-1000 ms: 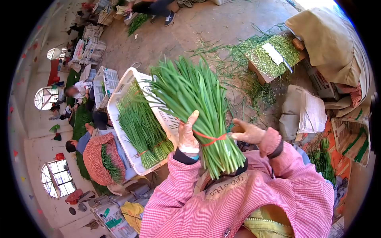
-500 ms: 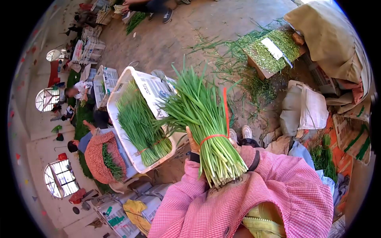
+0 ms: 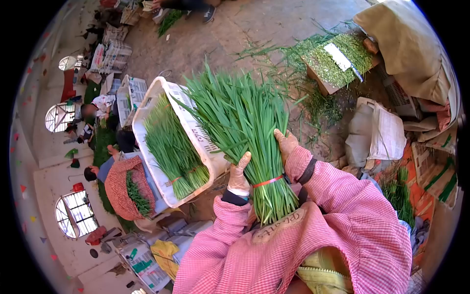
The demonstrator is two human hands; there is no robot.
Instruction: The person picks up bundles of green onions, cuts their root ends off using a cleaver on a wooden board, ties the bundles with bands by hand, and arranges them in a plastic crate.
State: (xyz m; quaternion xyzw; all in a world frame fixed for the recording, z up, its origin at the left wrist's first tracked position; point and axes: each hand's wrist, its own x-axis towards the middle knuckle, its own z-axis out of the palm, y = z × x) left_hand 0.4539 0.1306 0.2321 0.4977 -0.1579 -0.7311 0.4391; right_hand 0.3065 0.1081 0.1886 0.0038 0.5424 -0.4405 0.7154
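Looks like a produce-packing workshop, shed-like room: bare floor [image 3: 215,32] strewn with green scraps [image 3: 323,110], low block [image 3: 321,83] heaped with chopped bits [image 3: 360,46], white plastic crate [image 3: 191,120] of banded greens [image 3: 169,142], more crates [image 3: 138,90] beyond, pale wall [image 3: 51,183] with barred windows [image 3: 76,215], other people [image 3: 103,104] near piled greenery [image 3: 102,142], held bunch [image 3: 257,134] of similar greens with red band [image 3: 268,181] round it

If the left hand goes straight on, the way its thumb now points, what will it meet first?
Probably the bundle: its leafy part lies just ahead of the left hand in the picture, though depth is unclear.
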